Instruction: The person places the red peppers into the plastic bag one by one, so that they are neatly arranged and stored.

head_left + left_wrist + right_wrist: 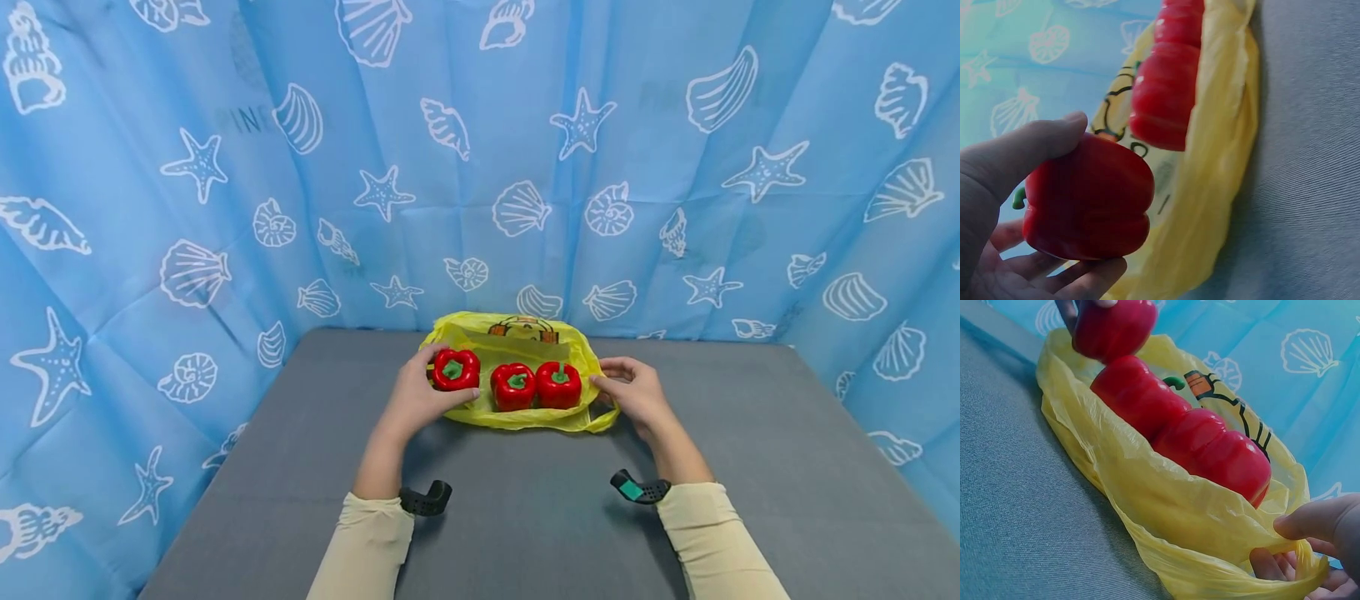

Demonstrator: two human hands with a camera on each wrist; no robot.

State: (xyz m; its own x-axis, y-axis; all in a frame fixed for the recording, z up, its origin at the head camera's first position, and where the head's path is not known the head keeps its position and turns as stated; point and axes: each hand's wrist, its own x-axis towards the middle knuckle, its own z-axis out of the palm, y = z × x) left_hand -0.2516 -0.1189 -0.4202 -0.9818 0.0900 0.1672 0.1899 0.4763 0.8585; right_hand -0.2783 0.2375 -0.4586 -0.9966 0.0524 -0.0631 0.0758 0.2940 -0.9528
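A yellow plastic bag lies on the table with its mouth spread. Inside it sit two red bell peppers side by side, one in the middle and one to the right, green stems showing. My left hand grips another red bell pepper over the bag's left end, thumb on one side and fingers around the other. At the opposite end, my right hand pinches the bag's edge between thumb and fingers; the yellow film bunches there in the right wrist view.
The grey cloth-covered table extends in front of and beside the bag. Behind it hangs a blue curtain with white shells and starfish. Black bands are on both wrists.
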